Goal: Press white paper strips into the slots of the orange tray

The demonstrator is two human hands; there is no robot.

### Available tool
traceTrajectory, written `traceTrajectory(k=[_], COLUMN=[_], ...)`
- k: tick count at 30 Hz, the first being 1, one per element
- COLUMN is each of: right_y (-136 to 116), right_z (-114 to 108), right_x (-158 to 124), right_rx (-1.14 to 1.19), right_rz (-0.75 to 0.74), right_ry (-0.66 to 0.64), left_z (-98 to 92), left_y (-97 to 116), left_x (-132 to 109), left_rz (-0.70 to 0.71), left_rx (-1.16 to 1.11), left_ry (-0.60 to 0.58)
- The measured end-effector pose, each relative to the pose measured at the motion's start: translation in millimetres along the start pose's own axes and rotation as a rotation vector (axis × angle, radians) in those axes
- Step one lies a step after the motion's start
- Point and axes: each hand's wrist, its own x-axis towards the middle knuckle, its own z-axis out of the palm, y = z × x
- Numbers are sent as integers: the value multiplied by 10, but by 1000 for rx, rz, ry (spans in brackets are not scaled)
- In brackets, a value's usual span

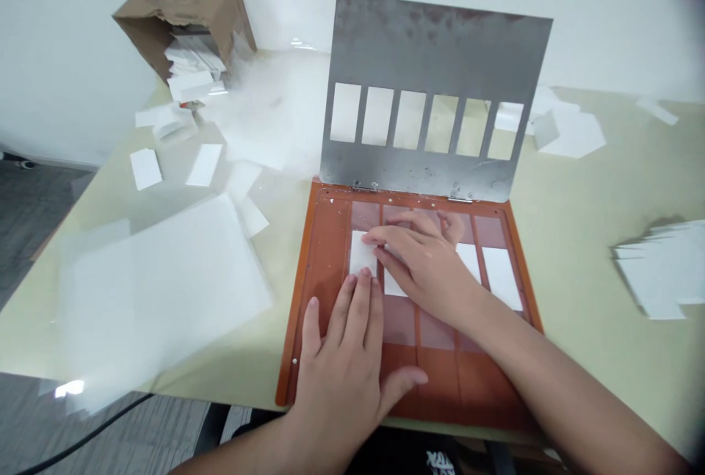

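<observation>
An orange jig board point(324, 269) with several long slots lies in front of me, its grey metal stencil lid point(435, 49) hinged upright behind it. Small white cards sit in the slots. My left hand point(346, 357) lies flat and open on the board, fingertips at the lower edge of the leftmost white card point(360, 253). My right hand point(424, 262) reaches across from the right with fingers stretched out, pressing on that card and its neighbour point(392, 285). More white cards point(501, 277) lie in the right slots.
A torn brown cardboard box point(187, 16) spills white cards at the back left. Loose cards point(146, 167) and large translucent sheets point(159, 291) cover the left of the pale green table. A stack of white cards point(661, 269) sits at the right. Paper scraps point(573, 130) lie behind the lid.
</observation>
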Motion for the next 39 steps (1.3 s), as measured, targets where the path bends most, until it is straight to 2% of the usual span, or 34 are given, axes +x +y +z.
traceTrajectory(k=[15,20,26,30,32,36,39], right_y=[3,-24,37,59,50,21,16], right_z=[38,54,117,126,106,58,48], right_x=[12,6,49,52,41,4,-17], right_rx=[-59,46,208,222,182,169,116], right_rz=[16,-17,-61,-102,-154,-206,-225], right_ry=[-1,97,317,361,326,170,138], left_z=[6,27,39,35,32,24,20], left_y=[45,65,82,81,82,87,89], left_x=[-14,-23,-27,-12,-8,-6,-4], left_rz=[-16,-37,-73,-60,-65,-72,-81], left_rx=[91,84,48,64,65,57,46], left_ry=[9,-6,34,29,34,15,12])
